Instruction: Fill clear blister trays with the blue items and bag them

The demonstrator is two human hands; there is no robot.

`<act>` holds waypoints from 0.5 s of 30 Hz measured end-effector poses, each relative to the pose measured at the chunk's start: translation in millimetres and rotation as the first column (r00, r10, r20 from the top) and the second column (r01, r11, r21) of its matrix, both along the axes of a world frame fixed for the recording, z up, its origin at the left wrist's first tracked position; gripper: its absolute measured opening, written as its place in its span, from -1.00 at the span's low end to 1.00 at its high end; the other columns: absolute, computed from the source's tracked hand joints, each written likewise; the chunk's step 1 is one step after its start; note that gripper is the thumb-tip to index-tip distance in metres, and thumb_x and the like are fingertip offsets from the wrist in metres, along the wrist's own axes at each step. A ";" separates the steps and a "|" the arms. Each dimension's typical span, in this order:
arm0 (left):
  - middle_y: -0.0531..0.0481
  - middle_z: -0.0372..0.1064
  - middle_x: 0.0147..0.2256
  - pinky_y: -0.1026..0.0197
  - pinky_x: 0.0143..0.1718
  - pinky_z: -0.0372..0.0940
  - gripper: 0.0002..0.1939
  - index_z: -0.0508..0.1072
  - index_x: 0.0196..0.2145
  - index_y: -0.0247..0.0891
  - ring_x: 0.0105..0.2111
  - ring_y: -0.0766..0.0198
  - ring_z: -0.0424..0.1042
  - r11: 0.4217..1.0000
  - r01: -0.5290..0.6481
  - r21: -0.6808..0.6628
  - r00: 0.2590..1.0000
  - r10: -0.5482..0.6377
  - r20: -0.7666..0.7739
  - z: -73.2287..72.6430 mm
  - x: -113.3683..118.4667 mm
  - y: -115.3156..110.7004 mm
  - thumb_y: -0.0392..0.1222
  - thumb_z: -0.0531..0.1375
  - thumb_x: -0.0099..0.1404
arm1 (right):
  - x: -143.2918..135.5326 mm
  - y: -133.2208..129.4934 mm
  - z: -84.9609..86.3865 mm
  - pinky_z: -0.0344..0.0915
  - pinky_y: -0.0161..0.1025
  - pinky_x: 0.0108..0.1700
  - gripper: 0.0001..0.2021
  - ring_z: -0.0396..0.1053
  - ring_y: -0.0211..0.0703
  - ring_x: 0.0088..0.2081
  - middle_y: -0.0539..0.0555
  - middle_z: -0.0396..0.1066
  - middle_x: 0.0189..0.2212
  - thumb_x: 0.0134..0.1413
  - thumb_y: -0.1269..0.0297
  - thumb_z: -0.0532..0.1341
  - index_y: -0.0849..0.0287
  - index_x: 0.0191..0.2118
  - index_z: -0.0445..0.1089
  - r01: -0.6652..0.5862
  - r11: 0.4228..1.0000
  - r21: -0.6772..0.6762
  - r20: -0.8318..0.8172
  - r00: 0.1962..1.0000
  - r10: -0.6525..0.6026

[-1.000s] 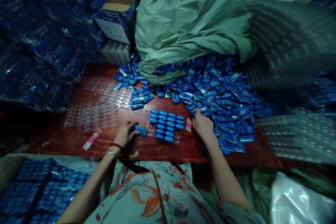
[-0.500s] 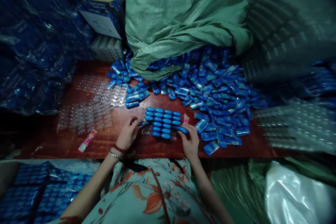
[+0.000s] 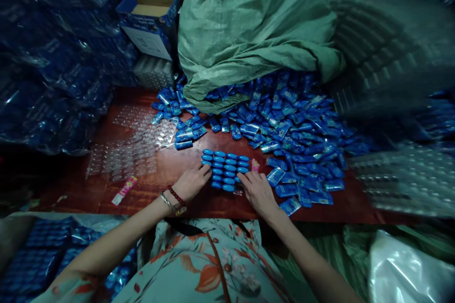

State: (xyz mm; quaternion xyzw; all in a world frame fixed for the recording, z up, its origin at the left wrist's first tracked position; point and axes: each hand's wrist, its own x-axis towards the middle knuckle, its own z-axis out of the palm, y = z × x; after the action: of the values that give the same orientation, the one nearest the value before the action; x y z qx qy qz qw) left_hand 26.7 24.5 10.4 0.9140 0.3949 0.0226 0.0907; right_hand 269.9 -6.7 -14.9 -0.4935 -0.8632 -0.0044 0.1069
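In front of me on the table, rows of small, glossy blue packets [image 3: 223,167] sit in a clear plastic blister tray, most of which they hide. My left hand [image 3: 192,181] is at the left side of the rows, its fingertips closed on a blue packet at the end of a row. On the opposite side, my right hand [image 3: 257,191] has its fingers bent over another blue packet at the right end. Both packets are partly covered by the fingers. Loose blue packets [image 3: 298,151] lie piled to the right and behind.
Clear blister trays [image 3: 124,154] lie at the left, with a pink strip [image 3: 124,190] near them. A green sack [image 3: 256,33] stands behind the pile. At the back left is an open blue box [image 3: 149,23]. More clear trays [image 3: 405,180] are stacked at right.
Both hands have moved inward to the rows, bringing the blue packets they held out at the sides against the row ends. The view has shifted slightly.
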 end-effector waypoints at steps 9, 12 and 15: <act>-0.17 0.31 -0.16 0.11 -0.23 0.33 -0.68 0.22 0.01 -0.32 -0.23 0.17 0.36 0.997 -0.045 0.059 0.981 0.033 0.191 -21.8 -21.4 6.7 -0.39 -0.07 0.31 | 7.1 -14.2 -28.8 0.16 -0.18 -0.16 -0.74 0.32 -0.12 -0.20 0.13 0.41 -0.28 0.20 0.41 0.04 0.15 -0.04 0.36 0.001 0.987 0.164 -0.182 0.983 0.029; -0.13 0.32 -0.22 0.15 -0.25 0.33 -0.77 0.30 -0.11 -0.30 -0.25 0.20 0.35 0.993 0.013 0.118 0.984 -0.034 0.174 -20.4 -21.8 8.0 -0.35 -0.08 0.34 | 6.8 -16.3 -21.8 0.10 -0.14 -0.11 -0.74 0.29 -0.07 -0.10 0.14 0.41 -0.21 0.16 0.38 0.12 0.06 -0.05 0.38 0.110 0.974 0.198 -0.179 0.981 -0.074; -0.11 0.31 -0.23 0.18 -0.29 0.31 -0.79 0.33 -0.19 -0.28 -0.25 0.21 0.33 0.988 0.097 0.119 0.991 -0.107 0.086 -9.7 -16.8 12.7 -0.35 -0.07 0.34 | 8.2 -15.2 -17.5 0.08 -0.16 -0.10 -0.70 0.29 -0.11 -0.11 0.13 0.41 -0.22 0.13 0.46 0.12 0.05 -0.04 0.39 0.104 0.967 0.234 -0.211 0.976 -0.054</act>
State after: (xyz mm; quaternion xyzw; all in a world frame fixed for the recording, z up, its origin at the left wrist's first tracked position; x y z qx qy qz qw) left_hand 9.9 37.2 0.6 0.9346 0.3411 0.0827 0.0571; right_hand 278.0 -21.8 -32.4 -0.5087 -0.8201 -0.0645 0.2539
